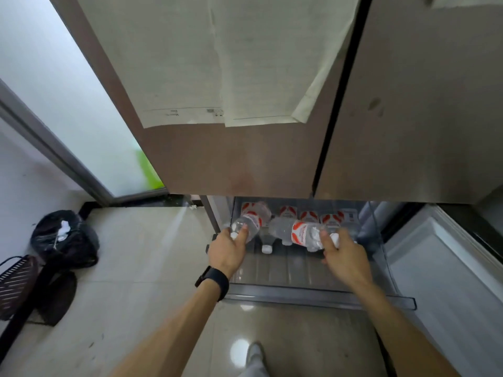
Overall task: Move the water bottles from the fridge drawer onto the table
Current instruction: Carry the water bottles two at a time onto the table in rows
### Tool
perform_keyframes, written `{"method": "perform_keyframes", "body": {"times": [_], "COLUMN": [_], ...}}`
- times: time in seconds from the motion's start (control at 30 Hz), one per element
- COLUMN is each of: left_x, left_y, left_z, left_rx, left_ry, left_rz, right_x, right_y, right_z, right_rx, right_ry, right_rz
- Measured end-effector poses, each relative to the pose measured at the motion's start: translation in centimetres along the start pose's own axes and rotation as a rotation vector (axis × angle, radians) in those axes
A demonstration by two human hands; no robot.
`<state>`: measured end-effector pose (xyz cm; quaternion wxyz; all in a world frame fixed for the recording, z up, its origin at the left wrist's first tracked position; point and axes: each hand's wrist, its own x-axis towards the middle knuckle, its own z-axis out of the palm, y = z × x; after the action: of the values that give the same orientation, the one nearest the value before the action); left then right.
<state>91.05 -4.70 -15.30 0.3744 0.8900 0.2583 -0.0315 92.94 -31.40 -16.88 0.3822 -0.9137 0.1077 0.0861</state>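
Observation:
The clear fridge drawer is pulled out below the closed brown fridge doors. Several clear water bottles with red-and-white labels lie in its back part. My left hand, with a black wristband, grips one bottle by its neck end, the white cap toward me. My right hand grips a second bottle near its cap end; this bottle lies crosswise over the others. Another bottle's white cap shows between my hands.
Papers hang on the left fridge door above the drawer. A black rubbish bag and a dark slatted basket stand on the tiled floor at the left. An open white compartment lies right of the drawer. My shoe is below.

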Motion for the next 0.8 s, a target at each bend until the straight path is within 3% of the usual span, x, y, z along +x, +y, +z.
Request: {"method": "perform_keyframes", "body": {"times": [0.33, 0.6, 0.8], "left_x": [-1.9, -2.5, -2.1], "left_y": [4.0, 5.1, 4.3], "left_z": [-1.2, 1.3, 3.5], "left_rx": [0.417, 0.621, 0.357], "left_ry": [-0.069, -0.335, -0.397], "left_rz": [0.496, 0.724, 0.626], "right_x": [-2.2, -1.9, -2.3], "right_y": [-1.2, -0.2, 1.8], "right_z": [-4.0, -3.7, -2.5], "right_rx": [-0.385, -0.402, -0.159], "right_ry": [-0.040, -0.179, -0.143], "right_rz": [-0.465, -0.487, -0.385]}}
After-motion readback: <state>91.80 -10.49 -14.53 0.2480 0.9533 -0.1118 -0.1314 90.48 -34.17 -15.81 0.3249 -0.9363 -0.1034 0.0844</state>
